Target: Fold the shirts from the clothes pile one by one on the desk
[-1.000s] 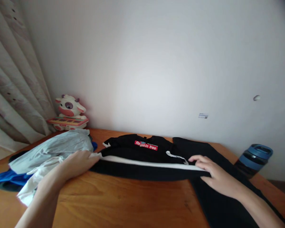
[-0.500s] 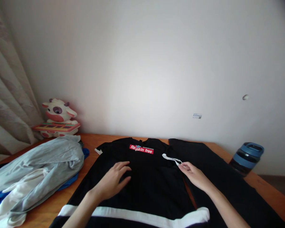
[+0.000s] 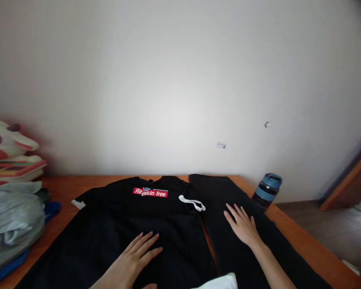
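Note:
A black T-shirt (image 3: 168, 233) with white sleeve edges and a red printed label (image 3: 150, 192) lies spread over the table. On its lower front rests my left hand (image 3: 134, 257), fingers stretched out. To the right lies a flat black garment (image 3: 222, 192), its kind unclear, partly alongside the shirt. My right hand (image 3: 243, 224) is over that garment with its fingers spread, holding nothing. Left of it, the shirt's white-edged right sleeve opening (image 3: 192, 202) gapes slightly. A white hem corner (image 3: 219, 282) shows at the bottom edge.
A blue-lidded bottle (image 3: 267, 190) stands near the table's right edge. At the left sit a pile of grey and blue clothes (image 3: 12, 224) and a cow-shaped toy keyboard (image 3: 13, 166). Behind the orange-brown table (image 3: 75, 181) rises a plain wall.
My right hand has let go of the white sleeve edge and moved right, onto the other black garment. My left hand is lower on the shirt. The view has turned right.

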### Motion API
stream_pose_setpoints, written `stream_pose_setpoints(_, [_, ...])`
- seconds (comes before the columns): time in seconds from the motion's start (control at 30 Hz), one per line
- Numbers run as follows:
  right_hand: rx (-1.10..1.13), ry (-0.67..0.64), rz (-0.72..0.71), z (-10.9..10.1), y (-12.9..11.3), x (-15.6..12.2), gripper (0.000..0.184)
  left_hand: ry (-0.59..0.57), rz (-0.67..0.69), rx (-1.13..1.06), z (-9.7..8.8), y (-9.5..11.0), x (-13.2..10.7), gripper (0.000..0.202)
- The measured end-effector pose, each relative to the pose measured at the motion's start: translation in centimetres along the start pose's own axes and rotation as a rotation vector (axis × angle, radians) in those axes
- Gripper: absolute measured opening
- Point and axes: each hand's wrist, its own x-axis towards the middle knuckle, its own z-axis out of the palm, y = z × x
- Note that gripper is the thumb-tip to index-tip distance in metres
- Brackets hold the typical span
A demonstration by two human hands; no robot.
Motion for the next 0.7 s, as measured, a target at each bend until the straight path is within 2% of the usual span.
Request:
stream_pose_setpoints(0.1, [-0.034, -0.093, 0.113, -0.5, 1.0, -0.4, 0.070, 0.056, 0.023, 0.078, 0.6, -0.7, -0.2, 0.065])
stream_pose_setpoints(0.2, [0.031, -0.075, 0.115, -0.3, 1.2, -0.7, 0.070, 0.093, 0.024, 0.136, 1.1, -0.9, 0.2, 0.061])
stream_pose_setpoints(0.3, [0.213, 0.105, 0.126, -0.1, 1.9, -0.1, 0.065, 0.177, -0.015, 0.124, 1.3, 0.6, 2.5, 0.046])
stream_pose_setpoints(0.4, [0.327, 0.346, 0.239, -1.0, 4.3, 1.6, 0.059, 0.221, -0.021, 0.026, 1.5, 4.3, 6.9, 0.031])
stream_pose_setpoints(0.47, [0.326, 0.450, 0.359, -2.1, 6.4, 3.1, 0.067, 0.162, 0.029, -0.050, 1.9, 7.4, 10.3, 0.032])
stream_pose_setpoints(0.57, [0.320, 0.548, 0.499, -3.5, 9.3, 5.4, 0.092, -0.019, 0.060, -0.092, 3.0, 10.9, 15.0, 0.046])
stream_pose_setpoints(0.63, [0.327, 0.560, 0.541, -3.8, 10.6, 6.5, 0.102, -0.120, 0.055, -0.090, 4.3, 11.8, 17.2, 0.061])
stream_pose_setpoints(0.7, [0.345, 0.532, 0.557, -3.6, 11.4, 7.3, 0.098, -0.188, 0.063, -0.083, 5.8, 11.8, 18.8, 0.071])
